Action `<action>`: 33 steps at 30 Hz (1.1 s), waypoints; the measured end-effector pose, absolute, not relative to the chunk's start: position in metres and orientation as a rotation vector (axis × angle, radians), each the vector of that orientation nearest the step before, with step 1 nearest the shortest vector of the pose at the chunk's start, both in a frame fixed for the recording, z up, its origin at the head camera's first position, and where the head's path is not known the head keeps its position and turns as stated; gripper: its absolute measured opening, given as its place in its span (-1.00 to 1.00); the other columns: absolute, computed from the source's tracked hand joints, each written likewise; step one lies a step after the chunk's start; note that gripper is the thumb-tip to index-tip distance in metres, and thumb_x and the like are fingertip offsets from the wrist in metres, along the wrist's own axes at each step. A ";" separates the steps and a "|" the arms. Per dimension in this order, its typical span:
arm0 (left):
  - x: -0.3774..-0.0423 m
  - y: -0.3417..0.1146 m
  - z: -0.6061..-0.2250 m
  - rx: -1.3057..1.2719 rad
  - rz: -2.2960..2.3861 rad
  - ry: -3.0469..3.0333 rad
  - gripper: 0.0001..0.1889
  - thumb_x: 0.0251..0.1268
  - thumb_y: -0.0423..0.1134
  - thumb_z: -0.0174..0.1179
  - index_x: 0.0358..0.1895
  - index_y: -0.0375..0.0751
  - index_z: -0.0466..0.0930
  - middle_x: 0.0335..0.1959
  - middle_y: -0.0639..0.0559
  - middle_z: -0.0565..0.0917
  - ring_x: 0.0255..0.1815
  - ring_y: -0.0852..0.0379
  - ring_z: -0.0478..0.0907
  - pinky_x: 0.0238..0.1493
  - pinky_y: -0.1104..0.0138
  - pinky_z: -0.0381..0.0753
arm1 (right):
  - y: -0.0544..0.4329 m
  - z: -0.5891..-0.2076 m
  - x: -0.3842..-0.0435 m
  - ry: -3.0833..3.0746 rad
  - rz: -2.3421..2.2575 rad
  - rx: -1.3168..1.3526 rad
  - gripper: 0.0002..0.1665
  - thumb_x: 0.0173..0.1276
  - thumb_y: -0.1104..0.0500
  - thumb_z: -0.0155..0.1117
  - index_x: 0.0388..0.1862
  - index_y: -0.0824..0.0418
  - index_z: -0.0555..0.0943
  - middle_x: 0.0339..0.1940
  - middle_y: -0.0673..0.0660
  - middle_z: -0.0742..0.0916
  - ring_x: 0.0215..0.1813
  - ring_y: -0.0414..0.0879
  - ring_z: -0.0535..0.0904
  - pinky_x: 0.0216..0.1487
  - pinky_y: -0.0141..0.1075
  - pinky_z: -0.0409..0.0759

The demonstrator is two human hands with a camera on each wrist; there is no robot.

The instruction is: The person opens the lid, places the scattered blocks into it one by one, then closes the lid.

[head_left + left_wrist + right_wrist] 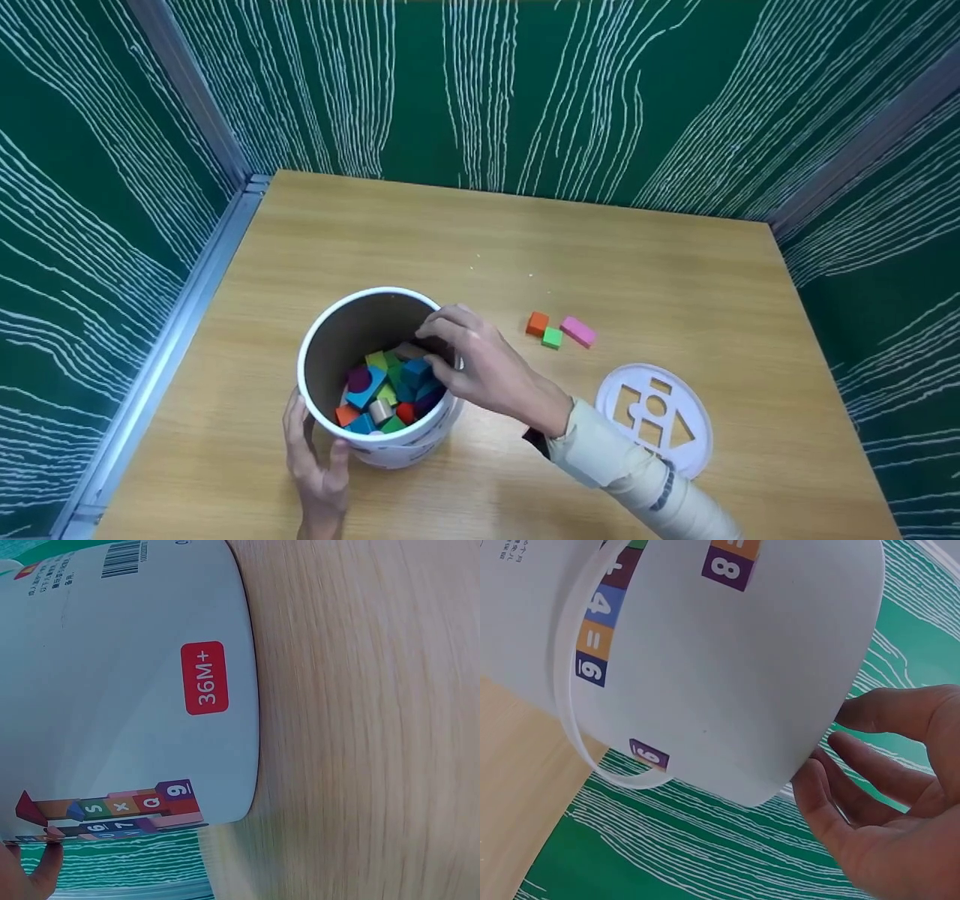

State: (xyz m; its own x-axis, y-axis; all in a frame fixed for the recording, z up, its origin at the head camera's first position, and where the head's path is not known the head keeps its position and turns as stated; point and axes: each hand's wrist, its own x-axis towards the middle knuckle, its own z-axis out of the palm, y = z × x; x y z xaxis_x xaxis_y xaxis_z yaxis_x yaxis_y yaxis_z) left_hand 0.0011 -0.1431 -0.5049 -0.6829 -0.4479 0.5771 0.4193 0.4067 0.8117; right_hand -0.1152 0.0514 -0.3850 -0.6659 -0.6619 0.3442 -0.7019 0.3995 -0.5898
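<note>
Fingers of right hand [491, 367] half-bent over right rim of bucket [360, 322], hold unclear, blocks [365, 394] down-left, left hand [321, 469] outside near-left wall.

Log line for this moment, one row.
left hand: holds tub | right hand: at tub opening, grip unclear | tub: mixed blocks | table: orange block, green block, pink block, lid

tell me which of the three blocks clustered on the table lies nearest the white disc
The pink block, the longest of the three: it lies closest to the white disc, with the orange block and green block farther off.
</note>
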 end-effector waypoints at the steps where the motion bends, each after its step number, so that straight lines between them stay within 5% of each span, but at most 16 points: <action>1: 0.001 -0.143 -0.506 0.023 -1.376 -1.872 -0.32 0.00 -0.56 0.05 0.32 -0.49 0.17 0.37 -0.15 0.27 0.35 0.07 0.22 0.28 0.42 0.25 | 0.052 -0.385 -0.116 -2.581 1.137 1.249 -0.71 0.21 0.26 0.34 -0.05 0.20 0.64 -0.03 0.07 0.63 -0.01 -0.15 0.49 -0.04 -0.47 0.54; 8: -0.002 -0.150 -0.526 0.062 -1.355 -1.902 -0.27 -0.07 -0.60 0.08 0.33 -0.46 0.18 0.38 -0.11 0.27 0.36 0.07 0.21 0.28 0.43 0.25 | 0.059 -0.384 -0.118 -2.583 1.168 1.189 -0.70 0.21 0.27 0.33 -0.05 0.19 0.63 -0.04 0.06 0.63 -0.03 -0.16 0.51 -0.04 -0.44 0.55; 18: -0.001 -0.143 -0.510 -0.008 -1.383 -1.816 -0.42 0.18 -0.40 0.07 0.28 -0.56 0.18 0.36 -0.10 0.30 0.34 0.03 0.24 0.28 0.38 0.26 | 0.068 -0.389 -0.125 -2.540 1.152 1.052 -0.75 0.18 0.29 0.36 -0.13 0.23 0.64 -0.12 0.07 0.66 -0.10 -0.11 0.54 -0.13 -0.37 0.59; 33: -0.004 -0.151 -0.536 0.057 -1.387 -1.865 -0.37 0.15 -0.40 0.09 0.33 -0.47 0.17 0.37 -0.08 0.28 0.35 0.03 0.22 0.29 0.38 0.24 | 0.087 -0.416 -0.154 -2.548 1.115 0.877 -0.80 0.16 0.29 0.35 -0.19 0.22 0.63 -0.19 0.06 0.66 -0.18 -0.09 0.51 -0.27 -0.33 0.59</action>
